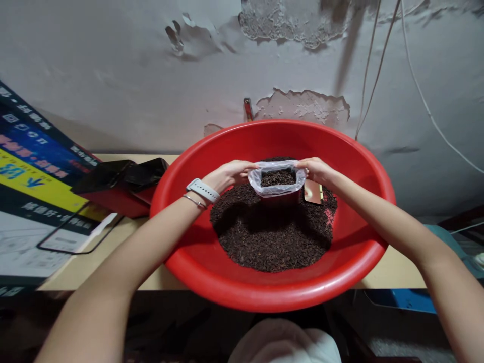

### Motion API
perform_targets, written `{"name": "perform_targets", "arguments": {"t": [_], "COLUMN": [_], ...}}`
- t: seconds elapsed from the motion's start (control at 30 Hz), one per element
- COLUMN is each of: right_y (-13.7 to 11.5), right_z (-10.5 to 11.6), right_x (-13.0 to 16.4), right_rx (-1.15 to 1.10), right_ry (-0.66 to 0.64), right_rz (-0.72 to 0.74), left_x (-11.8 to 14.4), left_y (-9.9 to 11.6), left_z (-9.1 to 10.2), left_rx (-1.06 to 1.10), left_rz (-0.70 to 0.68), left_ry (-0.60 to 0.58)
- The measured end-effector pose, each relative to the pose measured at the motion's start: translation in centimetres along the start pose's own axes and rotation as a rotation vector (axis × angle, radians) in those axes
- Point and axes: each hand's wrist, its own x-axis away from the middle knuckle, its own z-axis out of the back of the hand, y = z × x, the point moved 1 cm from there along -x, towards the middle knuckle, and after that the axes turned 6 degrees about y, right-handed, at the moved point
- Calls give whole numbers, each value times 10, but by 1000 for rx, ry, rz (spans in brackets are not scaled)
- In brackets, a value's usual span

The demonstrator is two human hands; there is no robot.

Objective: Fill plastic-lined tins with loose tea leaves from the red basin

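A clear plastic bag (278, 190) lines an upright box (279, 200) that stands among loose dark tea leaves (272, 247) in a wide red basin (280, 297). More dark leaves show inside the bag's mouth. My left hand (235, 172) pinches the left edge of the bag's rim. On the opposite side, my right hand (316, 169) has its fingers closed on the right edge. A small tan and pink card-like piece (313, 193) lies on the leaves just below my right hand. The box's lower part is in shadow.
Two dark red and black boxes (124, 184) stand left of the basin on a pale wooden table (151, 275). Beside them leans a large printed box (38, 191). Behind is a peeling wall (151, 101) with hanging cables (372, 75). Something blue (404, 300) sits below at right.
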Motion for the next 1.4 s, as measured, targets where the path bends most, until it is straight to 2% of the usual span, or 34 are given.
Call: {"name": "perform_targets", "arguments": {"t": [0.07, 0.13, 0.2, 0.27, 0.33, 0.43, 0.5, 0.63, 0.7, 0.8, 0.9, 0.97, 1.07, 1.13, 1.2, 1.27, 1.4], "right_y": [-15, -29, -38, -40, -39, -40, -49, -74, -81, -79, -73, -68, -63, -64, -67, -72, -82], "right_z": [4, 9, 14, 16, 16, 14, 15, 20, 23, 27, 31, 32, 30, 25, 18, 12, 9], "right_x": [6, 12, 18, 27, 37, 50, 53, 47, 43, 39, 38, 40, 41, 40, 35, 28, 21], "right_rx": [-38, -47, -13, 52, 138, 250, 298, 319, 323, 316, 230, 241, 370, 478, 620, 751, 812], "right_ry": [95, 170, 237, 263, 176, 30, 52, 179, 215, 216, 296, 315, 240, 237, 294, 357, 418], "right_rz": [52, 87, 93, 65, -25, -139, -106, 66, 98, 127, 272, 295, 236, 268, 334, 368, 412], "left_x": [6, 15, 26, 38, 49, 63, 67, 66, 66, 70, 74, 75, 70, 64, 55, 46, 39], "left_y": [11, 22, 31, 36, 37, 39, 45, 70, 81, 89, 93, 93, 92, 93, 94, 98, 108], "left_z": [9, 16, 20, 21, 20, 14, 15, 26, 30, 31, 33, 36, 35, 30, 24, 20, 29], "left_rx": [42, -15, -85, -117, -119, -148, -199, -220, -210, -214, -201, -256, -402, -489, -599, -701, -721], "left_rz": [-38, -135, -226, -246, -176, -3, 35, -79, -86, -63, -113, -110, -122, -145, -140, -143, -191], "left_ry": [100, 184, 243, 275, 238, 46, 14, 224, 275, 294, 398, 402, 275, 244, 270, 347, 464]}}
